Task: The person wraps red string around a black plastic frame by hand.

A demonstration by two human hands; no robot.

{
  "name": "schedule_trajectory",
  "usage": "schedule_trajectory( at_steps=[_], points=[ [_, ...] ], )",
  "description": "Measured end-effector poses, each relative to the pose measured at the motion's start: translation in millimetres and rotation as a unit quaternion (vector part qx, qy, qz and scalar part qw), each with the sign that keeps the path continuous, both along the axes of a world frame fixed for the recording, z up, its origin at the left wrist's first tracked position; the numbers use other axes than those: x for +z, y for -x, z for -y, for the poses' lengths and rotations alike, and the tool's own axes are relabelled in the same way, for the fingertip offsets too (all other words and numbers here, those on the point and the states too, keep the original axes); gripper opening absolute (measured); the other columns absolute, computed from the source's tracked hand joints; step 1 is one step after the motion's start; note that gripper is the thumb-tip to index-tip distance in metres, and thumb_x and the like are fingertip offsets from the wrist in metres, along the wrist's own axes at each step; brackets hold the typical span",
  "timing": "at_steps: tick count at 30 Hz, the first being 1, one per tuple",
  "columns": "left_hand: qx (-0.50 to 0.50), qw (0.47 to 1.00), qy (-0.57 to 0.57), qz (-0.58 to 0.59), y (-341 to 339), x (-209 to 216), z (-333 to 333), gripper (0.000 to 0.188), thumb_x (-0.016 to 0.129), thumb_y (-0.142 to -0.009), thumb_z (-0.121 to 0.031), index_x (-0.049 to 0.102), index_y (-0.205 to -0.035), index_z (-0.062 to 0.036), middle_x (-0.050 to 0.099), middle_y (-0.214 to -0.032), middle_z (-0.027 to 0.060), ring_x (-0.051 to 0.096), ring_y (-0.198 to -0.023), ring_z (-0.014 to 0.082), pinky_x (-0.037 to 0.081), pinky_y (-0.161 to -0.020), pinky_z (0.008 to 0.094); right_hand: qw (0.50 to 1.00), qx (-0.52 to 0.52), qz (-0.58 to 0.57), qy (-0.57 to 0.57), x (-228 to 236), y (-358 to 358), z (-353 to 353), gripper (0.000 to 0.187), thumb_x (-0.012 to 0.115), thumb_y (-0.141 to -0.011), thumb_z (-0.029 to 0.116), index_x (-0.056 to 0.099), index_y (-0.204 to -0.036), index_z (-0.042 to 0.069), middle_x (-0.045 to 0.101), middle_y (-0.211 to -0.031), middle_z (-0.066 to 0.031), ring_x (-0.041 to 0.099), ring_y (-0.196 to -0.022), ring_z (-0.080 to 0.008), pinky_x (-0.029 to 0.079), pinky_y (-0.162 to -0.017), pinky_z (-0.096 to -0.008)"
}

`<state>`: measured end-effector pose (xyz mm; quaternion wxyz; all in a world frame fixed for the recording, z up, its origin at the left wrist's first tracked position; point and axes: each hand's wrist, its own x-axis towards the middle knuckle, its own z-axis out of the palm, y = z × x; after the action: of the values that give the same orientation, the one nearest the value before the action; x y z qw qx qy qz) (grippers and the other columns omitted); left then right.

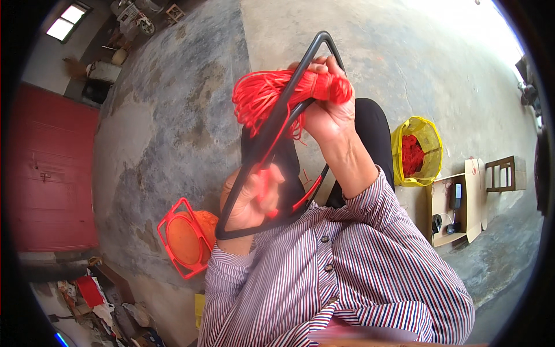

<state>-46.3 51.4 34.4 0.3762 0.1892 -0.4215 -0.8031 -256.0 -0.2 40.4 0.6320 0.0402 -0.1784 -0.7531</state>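
Note:
A black frame (256, 151) of bent bars, with long sides and a rounded corner at the top, is tilted in front of my chest. My right hand (325, 110) is closed around a thick bundle of red cord (260, 95), beside the frame's upper bars. The bundle's loops fan out to the left across the long bar. Lower down, my left hand (251, 196) is closed on a strand of red cord and looks blurred. Red cord (307, 194) is also wound around the frame's lower right bar.
To the right stands a yellow basket (417, 124) with red cord inside, near an open cardboard box (439, 237) and a wooden stool (509, 173). On the left, a red frame (167, 217) surrounds an orange round piece (185, 240). A red door (55, 168) is further left.

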Motion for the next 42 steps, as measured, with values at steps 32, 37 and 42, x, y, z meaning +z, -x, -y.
schedule_trajectory(
  at_steps=[32, 37, 42],
  points=[
    [0.016, 0.997, -0.076, -0.018, -30.0, 39.9, 36.2, 0.03, 0.052, -0.097, -0.022, 0.054, -0.114, 0.0026, 0.058, -0.098, 0.0149, 0.041, -0.051, 0.0093, 0.029, -0.037, 0.0199, 0.744, -0.43, -0.51, -0.008, 23.8, 22.2, -34.8, 0.04, 0.052, -0.094, 0.009, 0.043, -0.132, 0.004, 0.049, -0.132, -0.0154, 0.049, -0.123, -0.0298, 0.038, -0.106, -0.0426],
    [0.07, 0.993, -0.086, -0.028, -56.3, 21.3, 39.3, 0.035, 0.051, -0.097, -0.021, 0.052, -0.121, 0.0038, 0.059, -0.099, 0.0137, 0.041, -0.053, 0.0097, 0.028, -0.038, 0.0208, 0.908, -0.085, -0.398, 0.098, 19.0, 24.2, -69.9, 0.048, 0.039, -0.099, 0.046, 0.044, -0.124, 0.005, 0.057, -0.091, -0.0118, 0.055, -0.082, -0.0245, 0.045, -0.082, -0.0424],
    [0.051, 0.993, -0.102, -0.019, -61.0, 23.2, 37.7, 0.037, 0.048, -0.098, -0.028, 0.055, -0.117, 0.0034, 0.061, -0.09, 0.0146, 0.041, -0.05, 0.0096, 0.028, -0.037, 0.0211, 0.891, 0.047, -0.445, 0.075, -44.4, 18.7, -84.5, 0.049, 0.058, -0.092, 0.039, 0.049, -0.121, 0.001, 0.057, -0.081, -0.0092, 0.053, -0.064, -0.0178, 0.044, -0.061, -0.0312]
  ],
)
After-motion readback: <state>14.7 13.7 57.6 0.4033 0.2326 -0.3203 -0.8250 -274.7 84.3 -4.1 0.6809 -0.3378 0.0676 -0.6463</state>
